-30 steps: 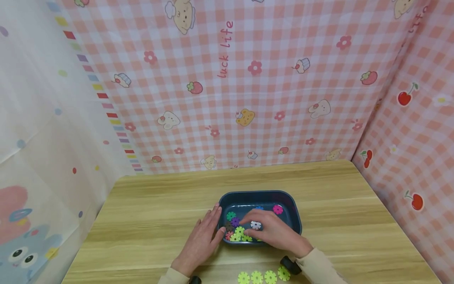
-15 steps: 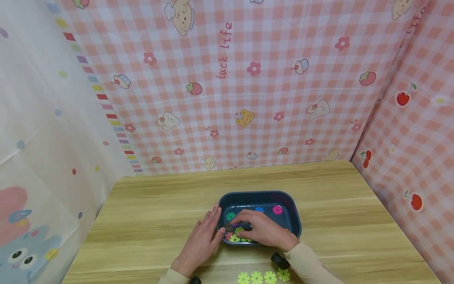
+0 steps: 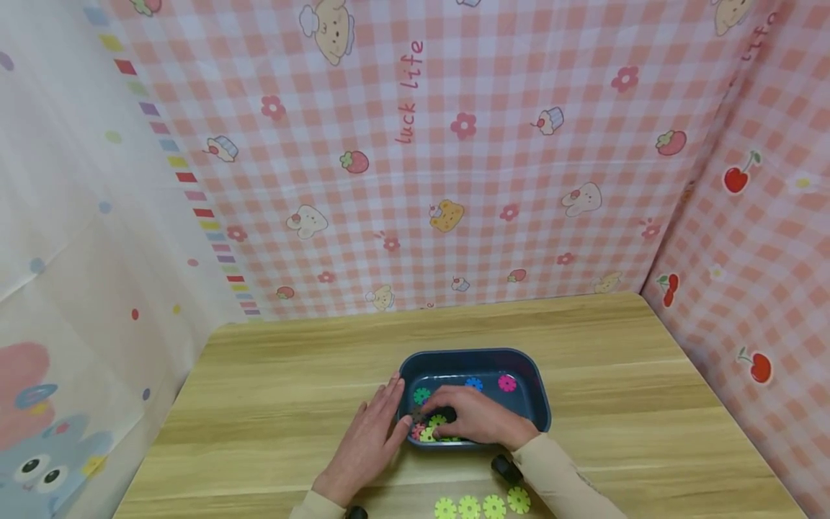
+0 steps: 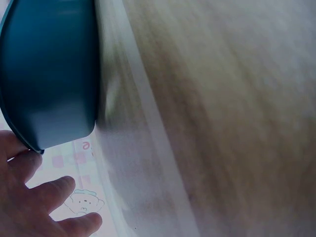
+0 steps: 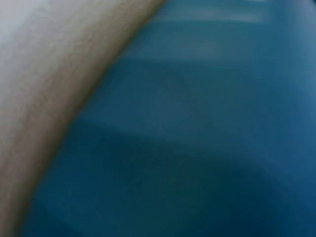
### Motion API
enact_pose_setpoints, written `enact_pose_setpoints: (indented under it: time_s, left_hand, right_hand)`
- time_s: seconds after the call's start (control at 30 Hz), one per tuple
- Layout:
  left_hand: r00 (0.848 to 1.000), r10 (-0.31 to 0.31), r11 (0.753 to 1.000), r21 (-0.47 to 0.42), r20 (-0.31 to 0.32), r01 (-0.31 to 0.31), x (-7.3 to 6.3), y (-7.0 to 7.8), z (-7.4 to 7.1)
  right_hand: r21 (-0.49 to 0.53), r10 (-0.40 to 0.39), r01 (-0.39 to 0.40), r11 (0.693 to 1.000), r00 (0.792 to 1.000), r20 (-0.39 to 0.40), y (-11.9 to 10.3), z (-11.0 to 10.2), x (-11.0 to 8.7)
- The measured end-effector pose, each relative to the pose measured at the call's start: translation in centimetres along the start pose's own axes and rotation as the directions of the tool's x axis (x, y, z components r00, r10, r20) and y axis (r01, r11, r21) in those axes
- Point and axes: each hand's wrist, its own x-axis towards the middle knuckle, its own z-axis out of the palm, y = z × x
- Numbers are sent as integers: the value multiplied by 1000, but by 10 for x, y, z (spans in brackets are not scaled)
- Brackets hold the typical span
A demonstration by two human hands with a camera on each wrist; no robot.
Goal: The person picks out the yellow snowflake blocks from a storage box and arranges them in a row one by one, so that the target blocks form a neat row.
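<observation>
With the left hand (image 3: 368, 435), fingers laid straight, the left rim of the tub (image 3: 480, 362) is touched. In its near-left corner, yellow-green pieces (image 3: 437, 419) are overhung by the right hand (image 3: 478, 414); whether its grip pinches one cannot be told. Each is best lifted singly.

Inside the dark blue tray (image 3: 454, 360), a notched green disc (image 3: 421, 396), blue disc (image 3: 474, 384) and magenta disc (image 3: 507, 383) lie flat; yellow-green discs (image 3: 428, 434) cluster beside a coral disc (image 3: 418, 431). Outside, four yellow-green toothed pieces (image 3: 470, 507) form a row.
</observation>
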Motion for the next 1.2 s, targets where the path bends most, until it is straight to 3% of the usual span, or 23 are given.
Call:
enact_pose_setpoints:
  time_s: [0.43, 1.2]
  left_hand:
    - [1000, -11, 1000, -3, 16, 11, 0, -1, 0]
    - [1000, -5, 1000, -9, 7, 5, 0, -1, 0]
  right_hand:
    - [-93, 13, -6, 996, 997, 76, 6, 3, 10]
    - [-163, -9, 23, 986, 996, 86, 9, 5, 10]
